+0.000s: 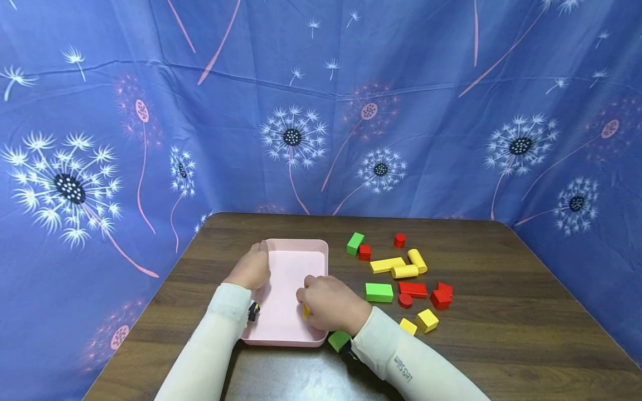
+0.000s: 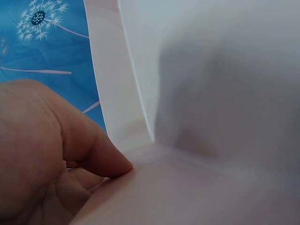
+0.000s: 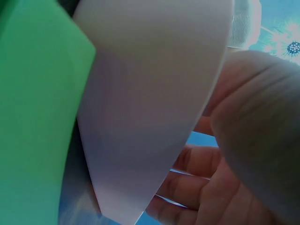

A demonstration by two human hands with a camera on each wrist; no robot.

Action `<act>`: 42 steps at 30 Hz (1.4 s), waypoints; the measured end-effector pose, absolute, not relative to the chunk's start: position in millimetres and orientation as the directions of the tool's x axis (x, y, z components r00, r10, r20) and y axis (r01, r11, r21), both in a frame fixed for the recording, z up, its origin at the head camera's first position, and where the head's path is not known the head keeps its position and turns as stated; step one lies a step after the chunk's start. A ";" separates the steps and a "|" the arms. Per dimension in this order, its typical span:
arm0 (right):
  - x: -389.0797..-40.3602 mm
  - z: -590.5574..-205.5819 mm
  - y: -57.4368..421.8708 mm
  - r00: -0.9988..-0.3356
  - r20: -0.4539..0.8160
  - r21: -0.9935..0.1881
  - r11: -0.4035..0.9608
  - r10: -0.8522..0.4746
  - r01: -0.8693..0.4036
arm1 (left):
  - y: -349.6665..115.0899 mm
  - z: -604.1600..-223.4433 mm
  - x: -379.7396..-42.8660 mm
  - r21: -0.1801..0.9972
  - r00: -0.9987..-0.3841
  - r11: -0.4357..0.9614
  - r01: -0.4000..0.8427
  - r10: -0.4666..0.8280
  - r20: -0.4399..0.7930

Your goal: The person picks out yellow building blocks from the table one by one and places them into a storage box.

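Note:
A shallow pink tray [image 1: 288,340] stands on the table in front of me. My left hand [image 1: 253,267] grips its left rim; in the left wrist view the thumb [image 2: 110,152] presses the inside of the wall. Over the tray's right side is my right hand [image 1: 333,303], with a yellow block [image 1: 306,311] showing under its fingers, mostly hidden. That block is out of sight in the right wrist view, where the tray's outer wall [image 3: 140,103] covers part of the fingers. Just outside the tray, below the right wrist, lies a green block [image 1: 339,340].
Right of the tray lie several loose blocks: a green block [image 1: 378,292], a red block [image 1: 413,289], a yellow cylinder [image 1: 417,260] and a yellow cube [image 1: 427,321] among them. Behind the wooden table [image 1: 501,334] hangs a blue dandelion-patterned cloth [image 1: 321,184].

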State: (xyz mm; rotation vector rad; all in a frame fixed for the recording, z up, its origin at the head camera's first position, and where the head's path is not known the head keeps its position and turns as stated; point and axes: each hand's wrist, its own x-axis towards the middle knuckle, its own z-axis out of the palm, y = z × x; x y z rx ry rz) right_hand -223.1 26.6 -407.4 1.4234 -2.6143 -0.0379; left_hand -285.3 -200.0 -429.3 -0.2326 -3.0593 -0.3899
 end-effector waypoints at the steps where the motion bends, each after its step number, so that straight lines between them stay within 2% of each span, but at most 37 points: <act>1: -223.1 -407.7 26.4 -0.533 0.129 0.102 0.546 -0.836 -0.831 | -199.9 -429.1 -285.1 0.245 -0.987 0.957 0.155 0.143 0.068; 19: -221.9 -394.9 33.6 -0.581 0.120 0.021 0.587 -0.805 -0.810 | -198.4 -428.4 -283.4 0.252 -0.987 0.955 0.157 0.142 0.076; 31: -224.6 -379.7 45.5 -0.568 0.162 -0.005 0.575 -0.807 -0.818 | -197.9 -430.3 -283.8 0.267 -0.991 0.954 0.133 0.121 0.057; 42: -232.3 -363.3 64.2 -0.629 0.146 -0.081 0.625 -0.763 -0.777 | -196.8 -430.0 -283.3 0.277 -0.989 0.950 0.147 0.131 0.074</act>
